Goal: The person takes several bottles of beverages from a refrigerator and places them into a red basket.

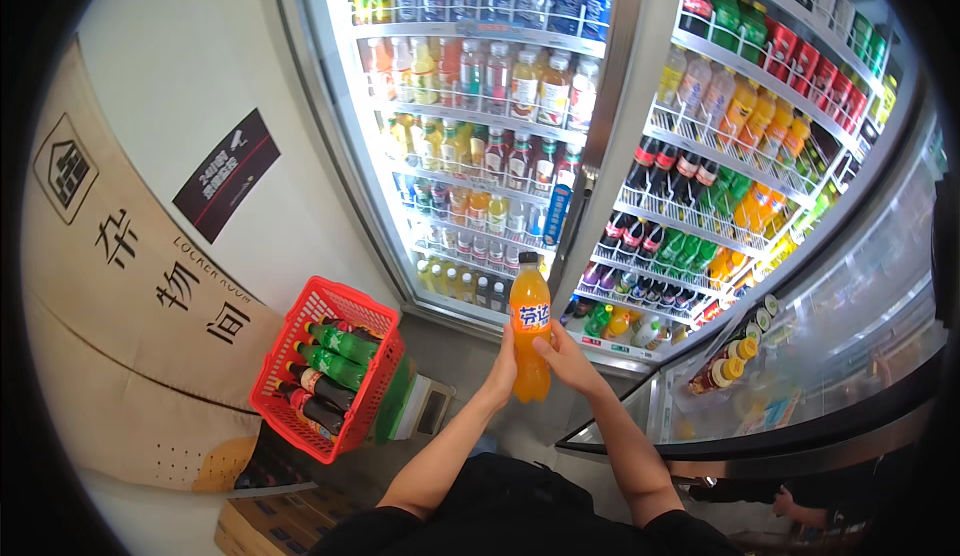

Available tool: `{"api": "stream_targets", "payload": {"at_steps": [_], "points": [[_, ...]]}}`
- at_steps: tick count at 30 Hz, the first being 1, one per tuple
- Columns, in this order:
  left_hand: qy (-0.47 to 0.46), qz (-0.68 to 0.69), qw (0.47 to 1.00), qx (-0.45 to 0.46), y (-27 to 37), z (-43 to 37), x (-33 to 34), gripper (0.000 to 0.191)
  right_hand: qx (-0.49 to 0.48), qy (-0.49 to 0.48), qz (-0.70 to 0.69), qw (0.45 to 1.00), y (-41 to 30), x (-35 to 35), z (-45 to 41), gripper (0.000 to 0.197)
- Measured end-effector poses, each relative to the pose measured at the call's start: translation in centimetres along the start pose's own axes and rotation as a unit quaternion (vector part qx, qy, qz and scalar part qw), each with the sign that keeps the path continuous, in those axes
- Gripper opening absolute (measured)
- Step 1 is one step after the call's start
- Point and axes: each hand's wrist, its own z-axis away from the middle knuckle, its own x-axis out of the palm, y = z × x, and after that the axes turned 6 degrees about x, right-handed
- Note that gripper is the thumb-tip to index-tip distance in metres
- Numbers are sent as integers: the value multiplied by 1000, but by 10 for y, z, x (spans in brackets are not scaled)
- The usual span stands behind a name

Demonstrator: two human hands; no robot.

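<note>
An orange soda bottle (pixel 531 361) with a dark cap stands upright between my two hands, its label facing me. My left hand (pixel 504 368) grips its left side below the label, and my right hand (pixel 571 361) holds the right side with the thumb across the front. Beyond the bottle is a drinks refrigerator (pixel 480 30) with shelves of bottles. To the left of my hands, a red plastic basket (pixel 322 293) holds several green and dark soda bottles lying down.
A second refrigerator (pixel 720 143) has its glass door (pixel 810 361) swung out at the right, with bottles along it. Cardboard boxes (pixel 262 522) sit at lower left near a beige curtain (pixel 120 316). Another person's hand (pixel 795 509) shows at lower right.
</note>
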Motion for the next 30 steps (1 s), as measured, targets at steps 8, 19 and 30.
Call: {"api": "stream_targets", "payload": {"at_steps": [8, 19, 30], "points": [[-34, 33, 999, -12, 33, -14, -37, 65, 16, -26, 48, 998, 3, 10, -46, 62], [-38, -2, 999, 5, 80, -56, -80, 63, 24, -60, 74, 995, -17, 20, -132, 55], [150, -125, 971, 138, 117, -49, -204, 65, -23, -74, 103, 992, 12, 164, -214, 51]]}}
